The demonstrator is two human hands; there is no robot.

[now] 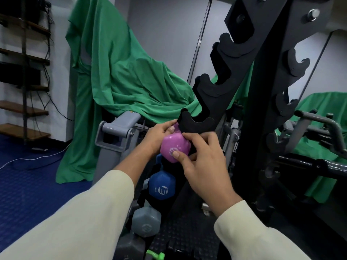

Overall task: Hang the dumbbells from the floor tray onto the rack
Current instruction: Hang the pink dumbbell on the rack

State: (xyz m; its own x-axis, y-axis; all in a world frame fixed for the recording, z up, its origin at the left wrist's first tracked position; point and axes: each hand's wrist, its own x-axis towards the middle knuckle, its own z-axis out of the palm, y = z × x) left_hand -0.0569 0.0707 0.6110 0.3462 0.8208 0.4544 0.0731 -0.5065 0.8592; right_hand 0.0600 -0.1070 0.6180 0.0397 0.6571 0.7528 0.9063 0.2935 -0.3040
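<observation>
Both hands hold one pink, hexagon-ended, vinyl-coated dumbbell (pixel 173 149). The left hand (pixel 156 137) curls round its far end, and the right hand (pixel 203 166) pinches the near end, thumb on the printed face. Its long axis runs away from the person, from the right hand toward the left, so the handle lies between the two grips.

Directly above the grips, touching the top of the pink weight, is the lowest empty black foam-padded cradle (pixel 195 121) of the slanted black steel rack (pixel 249 87); the handle probably has to rise and come over that hook's lip.

Below the hands three dumbbells already hang: one blue (pixel 162 185) and two grey (pixel 146 222). A green one (pixel 155 255) shows at the bottom edge. At least three empty cradles climb the near rail.
</observation>
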